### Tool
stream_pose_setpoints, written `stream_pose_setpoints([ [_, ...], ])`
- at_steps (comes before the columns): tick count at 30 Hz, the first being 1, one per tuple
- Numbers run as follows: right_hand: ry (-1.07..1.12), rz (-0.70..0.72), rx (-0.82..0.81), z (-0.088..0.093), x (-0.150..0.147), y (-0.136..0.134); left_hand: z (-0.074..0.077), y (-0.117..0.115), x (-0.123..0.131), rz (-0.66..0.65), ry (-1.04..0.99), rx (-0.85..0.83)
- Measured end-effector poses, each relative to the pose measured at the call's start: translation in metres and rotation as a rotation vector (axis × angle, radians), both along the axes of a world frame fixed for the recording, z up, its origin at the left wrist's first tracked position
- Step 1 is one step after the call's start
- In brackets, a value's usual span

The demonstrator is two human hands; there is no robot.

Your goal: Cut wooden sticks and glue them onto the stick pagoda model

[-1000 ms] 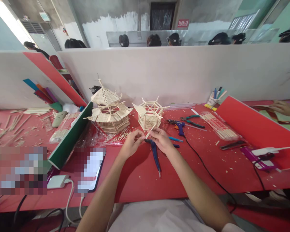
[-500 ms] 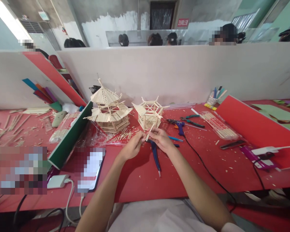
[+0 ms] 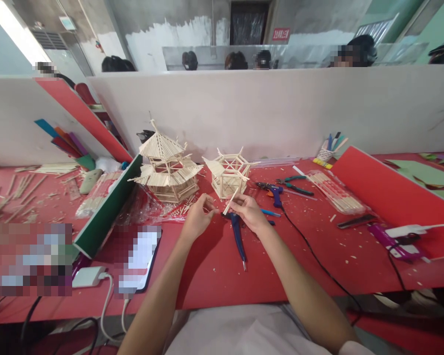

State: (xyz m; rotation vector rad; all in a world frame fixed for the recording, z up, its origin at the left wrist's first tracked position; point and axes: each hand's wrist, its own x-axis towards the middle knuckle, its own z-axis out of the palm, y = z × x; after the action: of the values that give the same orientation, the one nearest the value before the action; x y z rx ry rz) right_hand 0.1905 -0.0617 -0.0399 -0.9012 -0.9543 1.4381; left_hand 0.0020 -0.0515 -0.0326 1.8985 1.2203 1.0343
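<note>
My right hand [image 3: 247, 213] pinches a few thin wooden sticks [image 3: 230, 202] between thumb and fingertips, tilted up to the right. To its left, my left hand [image 3: 200, 218] is held with thumb and fingers apart and nothing visible in it. Close to that hand lies a pile of short cut sticks [image 3: 179, 210]. Just beyond my hands stands a six-sided stick frame [image 3: 227, 178] with one roof panel on its left. A two-tiered stick pagoda [image 3: 168, 170] is at its left. Under my right hand, a blue-handled tool [image 3: 237, 239] rests on the red table; its head is partly hidden.
Right of my hands lie a blue glue gun [image 3: 276, 195] with a black cord, green-handled pliers [image 3: 296, 186] and a bag of sticks [image 3: 335, 191]. A phone [image 3: 142, 261] lies at left, beside a green divider [image 3: 109, 212]. People's heads show beyond the pale partition [image 3: 266, 108].
My left hand has drawn back leftward from the sticks, and its fingers have parted. My right hand still holds the sticks in nearly the same spot.
</note>
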Motion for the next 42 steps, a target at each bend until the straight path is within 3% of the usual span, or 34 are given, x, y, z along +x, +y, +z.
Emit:
stream_pose_setpoints([
  [7,-0.045,-0.042,0.030,-0.008,0.000,0.004,0.011,-0.005,0.002,-0.203,0.053,0.051],
  [16,-0.181,-0.022,0.101,-0.007,-0.003,0.003,0.009,-0.003,0.001,-0.152,0.087,-0.031],
  [25,-0.226,0.111,0.139,-0.007,-0.004,0.001,0.006,-0.001,-0.002,-0.281,0.132,-0.012],
  [35,-0.160,0.058,0.085,-0.003,-0.002,0.001,0.003,0.001,-0.005,-0.056,0.152,-0.055],
  [42,-0.101,-0.015,0.070,-0.007,-0.002,0.004,0.010,-0.009,0.002,-0.228,0.066,-0.011],
])
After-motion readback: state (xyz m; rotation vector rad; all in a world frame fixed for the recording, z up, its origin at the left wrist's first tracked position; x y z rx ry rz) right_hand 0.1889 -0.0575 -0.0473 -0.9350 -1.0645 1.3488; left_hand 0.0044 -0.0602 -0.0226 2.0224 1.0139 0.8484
